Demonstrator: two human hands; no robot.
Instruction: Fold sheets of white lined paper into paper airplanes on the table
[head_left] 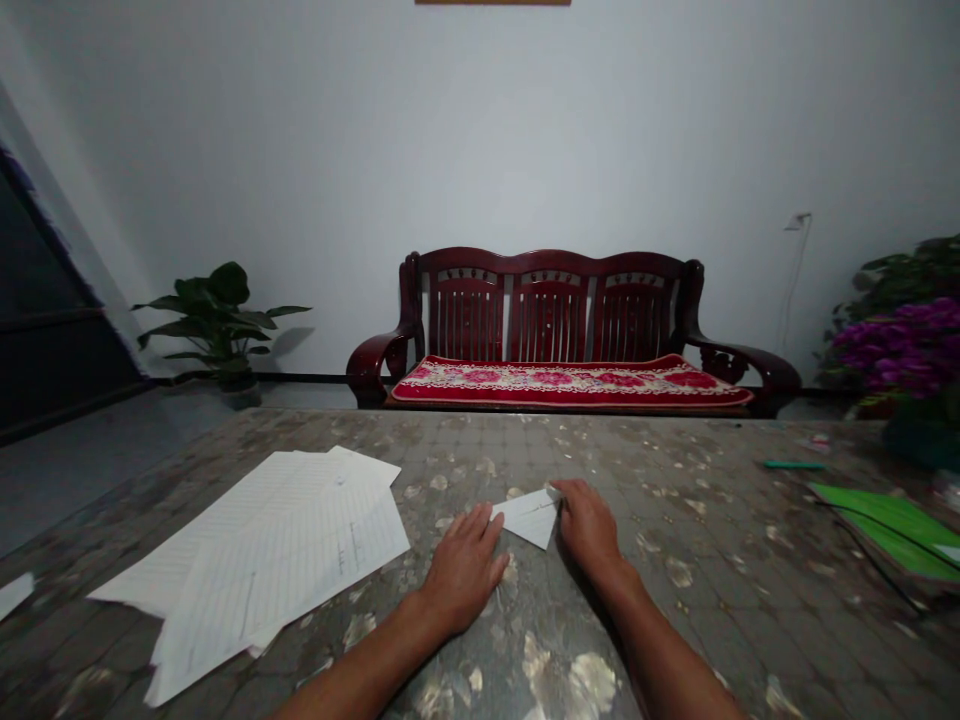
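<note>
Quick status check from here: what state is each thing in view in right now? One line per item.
Left hand: flat on the table, fingertips against the folded paper
Right hand: fingers on the folded paper's far corner
Folded paper: creased, roughly triangular, flat between the hands
Lined sheets: loose, overlapping, lying flat
Green notebook: apparently closed, lying flat
Green pen: lying on the table
Bench cushion: laid flat on the seat

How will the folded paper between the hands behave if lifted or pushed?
The folded paper is probably very light and floppy, though its crease may stiffen it slightly. Lying flat on the glossy tabletop, it would likely slide when pushed rather than roll or tip.
</note>
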